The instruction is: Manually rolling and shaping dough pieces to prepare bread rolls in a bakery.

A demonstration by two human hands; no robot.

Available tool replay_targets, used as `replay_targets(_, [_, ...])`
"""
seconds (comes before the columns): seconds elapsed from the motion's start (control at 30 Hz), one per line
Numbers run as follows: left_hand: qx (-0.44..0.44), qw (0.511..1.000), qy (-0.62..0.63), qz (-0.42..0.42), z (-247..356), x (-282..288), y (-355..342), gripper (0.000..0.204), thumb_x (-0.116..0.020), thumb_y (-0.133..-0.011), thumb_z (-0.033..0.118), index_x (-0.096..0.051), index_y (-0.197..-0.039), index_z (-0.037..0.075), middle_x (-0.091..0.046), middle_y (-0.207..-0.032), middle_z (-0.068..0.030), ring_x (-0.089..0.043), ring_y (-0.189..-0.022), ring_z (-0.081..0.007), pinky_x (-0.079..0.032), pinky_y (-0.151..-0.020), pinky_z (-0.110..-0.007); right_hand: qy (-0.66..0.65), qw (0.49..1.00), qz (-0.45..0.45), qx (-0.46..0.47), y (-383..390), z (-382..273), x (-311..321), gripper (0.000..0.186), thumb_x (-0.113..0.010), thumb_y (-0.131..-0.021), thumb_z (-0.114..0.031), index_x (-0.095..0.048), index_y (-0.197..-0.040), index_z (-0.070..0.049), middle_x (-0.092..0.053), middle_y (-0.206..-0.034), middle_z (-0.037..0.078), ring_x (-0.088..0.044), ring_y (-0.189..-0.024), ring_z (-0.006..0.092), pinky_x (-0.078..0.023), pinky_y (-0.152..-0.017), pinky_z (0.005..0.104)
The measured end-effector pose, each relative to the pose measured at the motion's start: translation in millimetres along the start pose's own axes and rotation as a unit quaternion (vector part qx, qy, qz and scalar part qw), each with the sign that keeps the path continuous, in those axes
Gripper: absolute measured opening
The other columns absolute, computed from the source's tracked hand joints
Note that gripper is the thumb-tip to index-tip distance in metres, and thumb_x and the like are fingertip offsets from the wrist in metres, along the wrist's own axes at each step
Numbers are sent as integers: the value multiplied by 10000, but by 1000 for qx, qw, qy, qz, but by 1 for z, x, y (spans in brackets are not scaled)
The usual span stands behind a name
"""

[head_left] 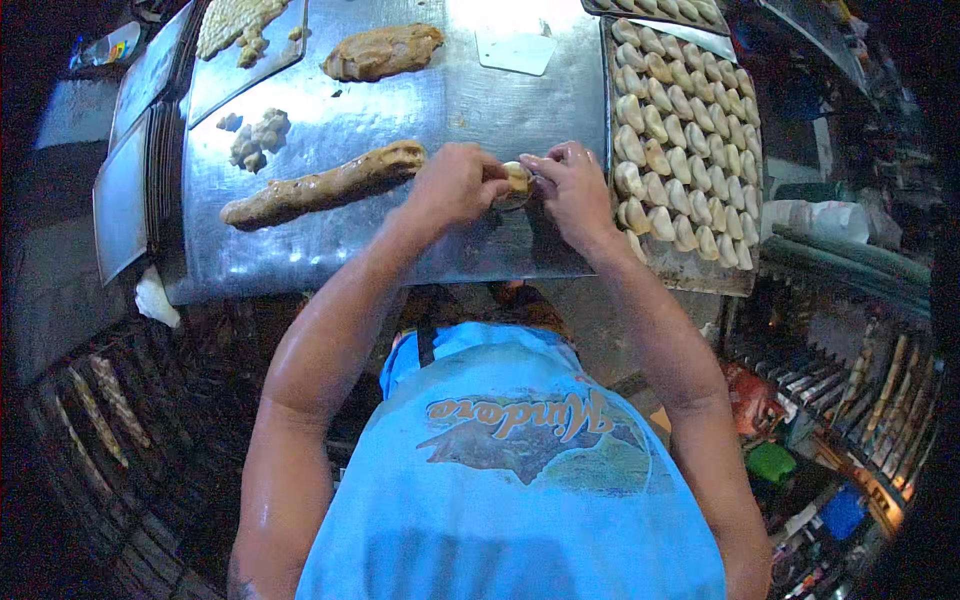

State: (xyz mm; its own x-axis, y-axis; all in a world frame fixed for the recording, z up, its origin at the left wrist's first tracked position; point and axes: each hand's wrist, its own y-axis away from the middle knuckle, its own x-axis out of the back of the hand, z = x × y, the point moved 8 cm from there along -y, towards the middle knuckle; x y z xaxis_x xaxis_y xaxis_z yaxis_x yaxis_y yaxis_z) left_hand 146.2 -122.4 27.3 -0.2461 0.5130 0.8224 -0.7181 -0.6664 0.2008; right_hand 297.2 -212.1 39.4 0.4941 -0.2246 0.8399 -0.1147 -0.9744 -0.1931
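My left hand point(462, 182) and my right hand point(568, 185) meet near the front middle of the steel work surface point(500, 250), both with curled fingers on a small pale dough piece with a brown top or filling point(515, 180). Its underside and some fingertips are hidden. To the left of my hands lies a long tan-brown log of dough or filling point(310, 190), its far end close to my left knuckles. Just right of my right hand, a tray point(742, 275) holds rows of several folded, crescent-shaped pale pieces point(685, 140).
A brown mass point(380, 52), small dough lumps point(260, 138) and a white scraper point(515, 52) lie farther back. A tray of small pieces point(220, 90) sits back left, beside stacked sheets point(125, 200). Another filled tray point(660, 8) is at the back right. Dark racks point(90, 420) flank me below.
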Motion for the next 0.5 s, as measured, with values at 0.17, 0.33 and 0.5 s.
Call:
replay_targets(0.17, [-133,991,-9,-15,3,11,-11,276,-800,-894,257,-810,-1164,204,-735,-1142,-80,-650,-1137,-357,-507,-1011,-462,-79,995,-48,-39,2,-3,-5,264,-748,-885,-51,-757,-1148,-68,-721,-1075,151,-664,-1038,372,-522,-963,481])
replay_targets(0.33, [-152,980,127,-12,-1,4,12,263,-801,-882,237,-781,-1112,110,-733,-1153,-114,-642,-1149,-363,-500,-1033,-491,-161,979,-58,-110,21,-18,-8,241,-713,-916,-48,-743,-1156,-53,-719,-1121,172,-655,-1060,409,-517,-981,495])
replay_targets(0.5, [-129,953,268,50,-7,13,31,305,-756,-941,200,-767,-1213,63,-775,-1144,-125,-719,-1048,-275,-557,-945,-392,-422,864,-4,-275,35,-27,-22,192,-671,-1034,-71,-730,-1204,-3,-758,-1118,96,-717,-1031,194,-570,-905,349])
